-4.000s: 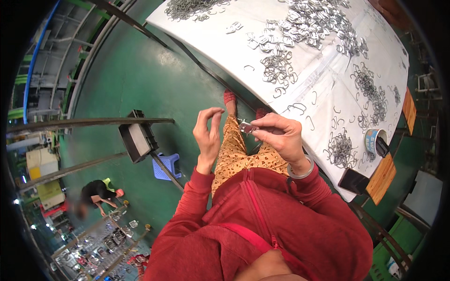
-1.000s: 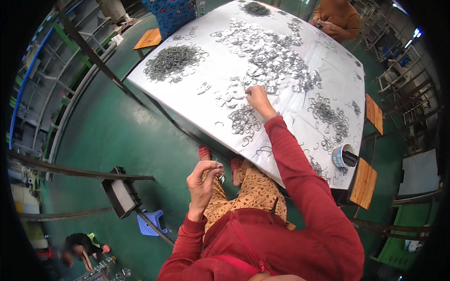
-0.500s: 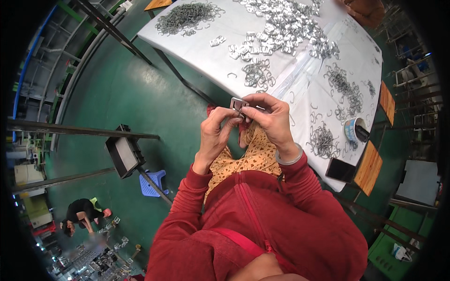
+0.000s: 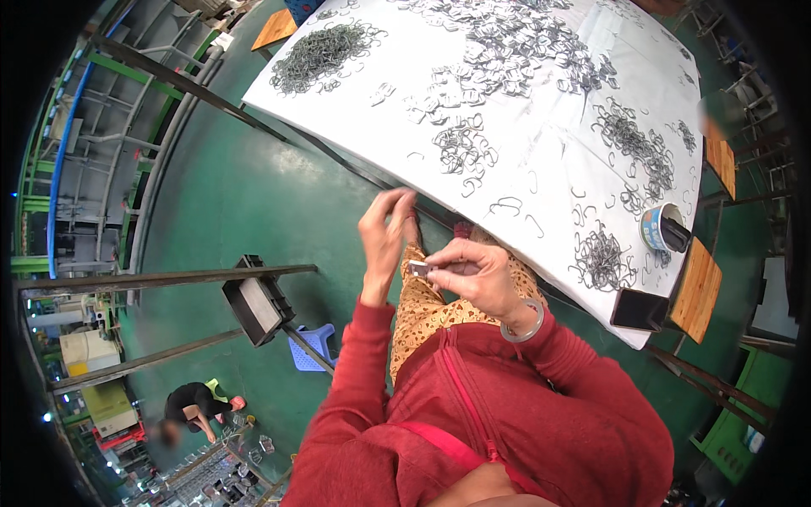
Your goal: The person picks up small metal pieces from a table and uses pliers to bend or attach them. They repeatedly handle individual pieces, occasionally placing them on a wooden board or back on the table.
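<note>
The left hand has been lifted off, fingers loosely spread; the small metal clip is now pinched only by the right hand fingers.

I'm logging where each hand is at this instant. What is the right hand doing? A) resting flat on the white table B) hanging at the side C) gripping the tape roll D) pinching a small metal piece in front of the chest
D: the right hand pinches a small metal piece above the lap, off the table, with the left hand raised beside it.
</note>
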`<move>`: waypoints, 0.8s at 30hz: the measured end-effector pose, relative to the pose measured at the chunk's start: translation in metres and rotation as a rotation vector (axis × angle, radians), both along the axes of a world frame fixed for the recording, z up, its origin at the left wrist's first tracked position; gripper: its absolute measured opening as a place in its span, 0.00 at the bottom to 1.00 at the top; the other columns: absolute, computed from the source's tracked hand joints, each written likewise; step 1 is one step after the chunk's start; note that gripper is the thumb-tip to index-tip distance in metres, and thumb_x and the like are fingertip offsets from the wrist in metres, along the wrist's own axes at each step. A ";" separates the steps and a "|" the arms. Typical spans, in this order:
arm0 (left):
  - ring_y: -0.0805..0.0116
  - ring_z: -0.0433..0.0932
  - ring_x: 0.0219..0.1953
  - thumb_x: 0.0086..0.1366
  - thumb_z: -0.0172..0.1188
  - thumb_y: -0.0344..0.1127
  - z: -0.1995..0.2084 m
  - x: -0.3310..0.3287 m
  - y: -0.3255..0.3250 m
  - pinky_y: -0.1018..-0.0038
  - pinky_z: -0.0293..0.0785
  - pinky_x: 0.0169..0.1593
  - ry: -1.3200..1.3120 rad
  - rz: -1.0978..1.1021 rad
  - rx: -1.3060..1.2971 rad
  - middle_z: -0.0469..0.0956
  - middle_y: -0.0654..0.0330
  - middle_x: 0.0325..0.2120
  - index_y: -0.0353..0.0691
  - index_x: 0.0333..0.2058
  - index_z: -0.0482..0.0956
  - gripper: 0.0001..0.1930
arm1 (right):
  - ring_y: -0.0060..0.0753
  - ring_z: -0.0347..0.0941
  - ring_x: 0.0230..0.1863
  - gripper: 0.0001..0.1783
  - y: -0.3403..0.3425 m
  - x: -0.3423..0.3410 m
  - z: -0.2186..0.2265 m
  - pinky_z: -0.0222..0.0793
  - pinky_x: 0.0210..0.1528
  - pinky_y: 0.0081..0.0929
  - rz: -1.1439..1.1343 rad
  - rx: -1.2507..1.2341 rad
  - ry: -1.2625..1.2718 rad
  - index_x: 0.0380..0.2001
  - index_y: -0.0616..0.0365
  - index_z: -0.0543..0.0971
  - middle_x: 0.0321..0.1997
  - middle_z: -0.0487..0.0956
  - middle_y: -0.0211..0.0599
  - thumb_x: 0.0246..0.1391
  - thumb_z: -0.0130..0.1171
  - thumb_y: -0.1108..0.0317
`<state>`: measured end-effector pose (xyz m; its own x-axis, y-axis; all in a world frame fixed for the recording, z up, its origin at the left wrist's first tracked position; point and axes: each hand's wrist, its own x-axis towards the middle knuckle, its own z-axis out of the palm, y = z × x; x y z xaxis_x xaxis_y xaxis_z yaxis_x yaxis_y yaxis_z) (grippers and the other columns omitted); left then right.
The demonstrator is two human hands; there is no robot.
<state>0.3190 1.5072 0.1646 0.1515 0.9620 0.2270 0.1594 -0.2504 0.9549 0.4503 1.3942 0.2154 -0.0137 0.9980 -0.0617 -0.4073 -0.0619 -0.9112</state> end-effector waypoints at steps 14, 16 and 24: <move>0.52 0.72 0.38 0.54 0.48 0.26 -0.035 0.125 0.126 0.62 0.75 0.35 0.836 -0.383 0.598 0.70 0.51 0.31 0.34 0.31 0.69 0.05 | 0.17 0.75 0.33 0.08 -0.002 0.014 0.003 0.70 0.28 0.10 0.055 -0.053 -0.083 0.33 0.65 0.79 0.31 0.79 0.31 0.46 0.61 0.80; 0.52 0.72 0.38 0.52 0.49 0.23 -0.032 0.122 0.125 0.62 0.74 0.35 0.824 -0.357 0.599 0.69 0.50 0.31 0.34 0.35 0.66 0.09 | 0.18 0.76 0.32 0.08 -0.002 0.013 0.001 0.72 0.31 0.13 0.020 -0.012 -0.101 0.32 0.65 0.79 0.31 0.78 0.34 0.46 0.60 0.82; 0.55 0.71 0.40 0.56 0.47 0.25 -0.036 0.075 0.123 0.66 0.71 0.39 0.459 -0.275 0.603 0.70 0.49 0.33 0.32 0.38 0.67 0.10 | 0.18 0.75 0.27 0.07 0.002 0.004 0.007 0.66 0.23 0.11 -0.016 0.012 -0.143 0.32 0.64 0.79 0.29 0.79 0.33 0.46 0.60 0.81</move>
